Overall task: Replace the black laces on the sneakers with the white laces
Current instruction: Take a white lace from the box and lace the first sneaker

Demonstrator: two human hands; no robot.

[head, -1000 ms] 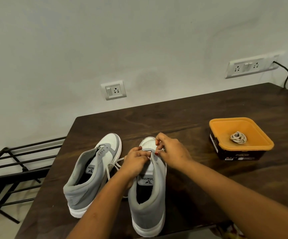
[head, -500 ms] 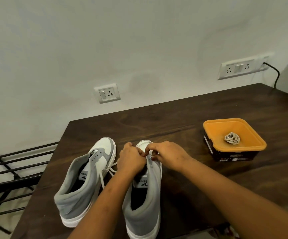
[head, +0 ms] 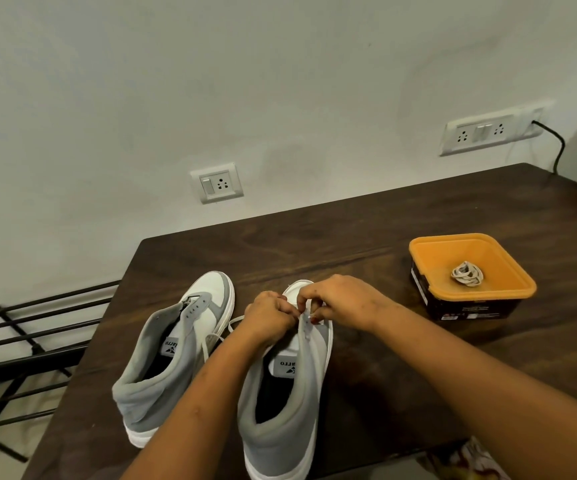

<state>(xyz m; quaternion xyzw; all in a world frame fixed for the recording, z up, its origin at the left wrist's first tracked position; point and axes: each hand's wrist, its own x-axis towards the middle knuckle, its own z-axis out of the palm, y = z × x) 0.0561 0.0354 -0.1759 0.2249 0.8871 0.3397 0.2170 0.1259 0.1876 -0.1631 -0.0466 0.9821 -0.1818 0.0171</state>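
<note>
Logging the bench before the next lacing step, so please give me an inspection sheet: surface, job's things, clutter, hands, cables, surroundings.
Surface: dark wooden table.
Job's things: left sneaker, visible eyelets empty; right sneaker, worked on at its front eyelets; white lace trailing between them; lace bundle in the orange tub; black laces not seen.
Clutter: nothing seen.
Hands: left hand grips the white lace at the right sneaker's front; right hand pinches that sneaker's eyelet edge.
Cables: black cable plugged in beside the double wall socket.
Surroundings: single wall socket; black metal rack left of the table.
</note>
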